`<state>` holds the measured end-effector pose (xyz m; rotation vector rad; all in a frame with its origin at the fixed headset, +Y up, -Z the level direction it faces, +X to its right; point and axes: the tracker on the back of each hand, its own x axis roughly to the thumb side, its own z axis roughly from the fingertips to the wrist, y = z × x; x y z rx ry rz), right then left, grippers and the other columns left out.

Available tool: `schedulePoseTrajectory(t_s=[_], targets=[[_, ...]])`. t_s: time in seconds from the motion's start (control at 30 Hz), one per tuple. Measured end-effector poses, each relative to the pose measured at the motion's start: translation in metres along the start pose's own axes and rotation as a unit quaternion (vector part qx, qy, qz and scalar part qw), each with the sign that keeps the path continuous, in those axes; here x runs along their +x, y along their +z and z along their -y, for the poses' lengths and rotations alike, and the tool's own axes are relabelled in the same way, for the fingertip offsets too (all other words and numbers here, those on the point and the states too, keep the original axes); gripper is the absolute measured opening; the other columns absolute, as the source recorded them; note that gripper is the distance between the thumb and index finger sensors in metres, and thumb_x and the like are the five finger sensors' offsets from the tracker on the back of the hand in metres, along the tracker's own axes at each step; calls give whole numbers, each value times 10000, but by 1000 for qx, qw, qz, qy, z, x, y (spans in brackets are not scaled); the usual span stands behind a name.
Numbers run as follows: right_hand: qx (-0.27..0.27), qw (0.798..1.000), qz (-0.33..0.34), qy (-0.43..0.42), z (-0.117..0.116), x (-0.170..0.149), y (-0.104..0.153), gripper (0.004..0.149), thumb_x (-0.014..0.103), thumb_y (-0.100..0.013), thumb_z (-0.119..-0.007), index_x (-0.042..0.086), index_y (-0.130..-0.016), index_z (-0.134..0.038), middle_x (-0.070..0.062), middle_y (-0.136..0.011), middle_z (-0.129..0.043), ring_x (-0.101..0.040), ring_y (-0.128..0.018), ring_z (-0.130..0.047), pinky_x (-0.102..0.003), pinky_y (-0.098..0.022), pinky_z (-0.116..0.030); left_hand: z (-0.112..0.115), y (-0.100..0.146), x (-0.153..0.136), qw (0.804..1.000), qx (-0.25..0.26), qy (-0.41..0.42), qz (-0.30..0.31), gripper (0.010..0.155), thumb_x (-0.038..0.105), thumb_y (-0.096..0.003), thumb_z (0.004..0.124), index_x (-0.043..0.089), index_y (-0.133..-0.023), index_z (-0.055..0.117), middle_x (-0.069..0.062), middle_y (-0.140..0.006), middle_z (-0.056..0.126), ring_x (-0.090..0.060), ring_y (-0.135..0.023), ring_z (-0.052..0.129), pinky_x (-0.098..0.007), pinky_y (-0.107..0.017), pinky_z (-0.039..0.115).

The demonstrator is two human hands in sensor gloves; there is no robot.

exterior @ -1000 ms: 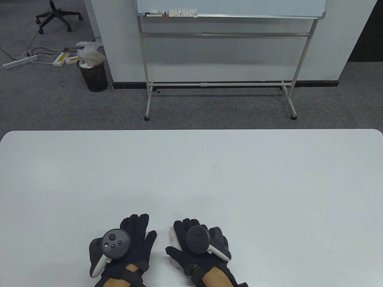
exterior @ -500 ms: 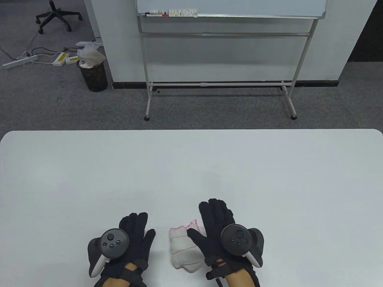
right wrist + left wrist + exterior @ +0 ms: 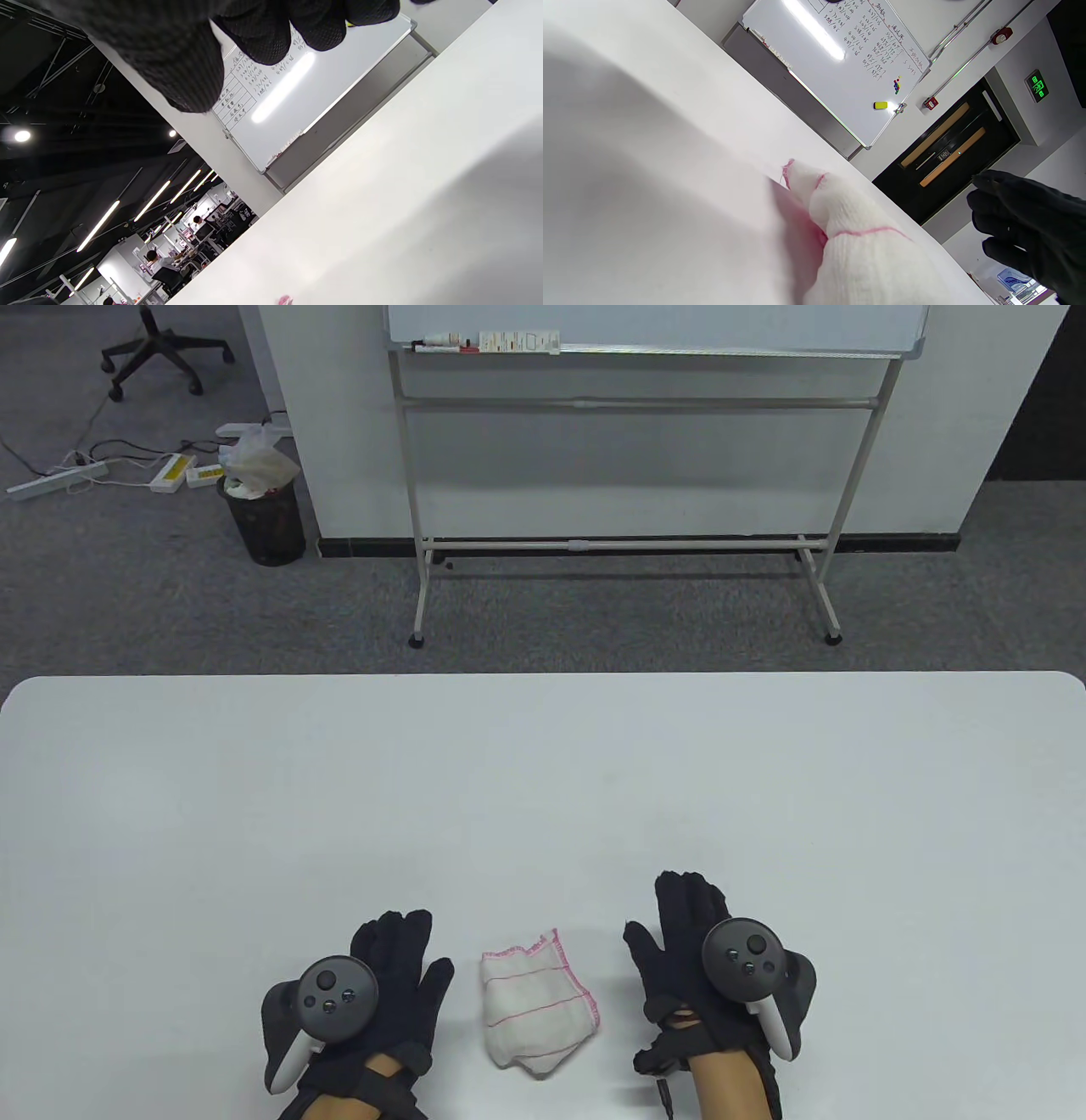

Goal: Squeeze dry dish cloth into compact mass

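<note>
Lying bunched on the surface (image 3: 543, 780) between the flat, empty left hand (image 3: 373, 993) and right hand (image 3: 704, 959), the dish cloth (image 3: 536, 1008) may spring loose, since nothing grips it. Its long axis runs roughly toward and away from the person, its frayed corner pointing away.

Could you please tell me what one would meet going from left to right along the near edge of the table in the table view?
Left hand → dish cloth, lying bunched on the table and touched by neither hand → right hand.
</note>
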<state>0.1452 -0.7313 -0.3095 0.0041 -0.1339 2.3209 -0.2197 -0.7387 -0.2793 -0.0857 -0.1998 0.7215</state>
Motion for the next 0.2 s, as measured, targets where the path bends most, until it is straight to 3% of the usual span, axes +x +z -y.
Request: schedulePoseTrajectory(t_s=[0.2], targets=[[21, 1000, 17, 12, -10, 9, 1, 758, 495, -485, -787, 166, -1057, -414, -148, -1111, -341, -442, -1043, -307, -625, -725, -304, -3, 0, -5, 1000, 0, 2, -7, 719, 634, -540, 467, 232, -1103, 270, -180, -1146, 188, -499, -1011, 134, -651, -694, 258]])
